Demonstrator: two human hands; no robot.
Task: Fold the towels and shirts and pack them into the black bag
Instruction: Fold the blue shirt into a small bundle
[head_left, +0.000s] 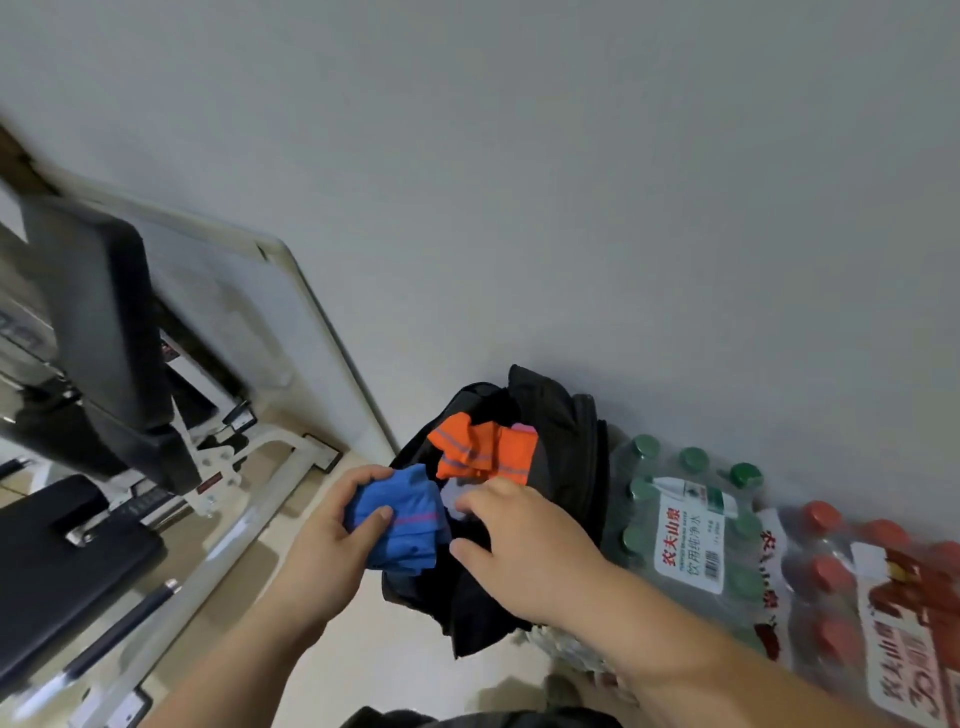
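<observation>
Grey wall (571, 182) fills the far side, and on the left stands a black padded exercise bench (98, 322) with a white board (249, 312) leaning on the wall behind it. Over on the right, 2 wrapped packs of bottles lie side by side: the green-capped pack (685, 525) sits right against the black bag (561, 415), with the red-capped pack (857, 582) further right. The bag sits on the floor at the foot of the wall, mouth wide open. An orange cloth (483, 449) with grey stripes lies bunched in the top of it. At the bag's left rim is the folded blue cloth (410, 525), and the left hand (327, 551) clenches it, thumb on top, fingers wrapped round the far edge. The right hand (524, 551) reaches over the near side of the opening, fingers bent down beside a pale cloth (453, 499). Whether it grasps anything, I cannot tell.
</observation>
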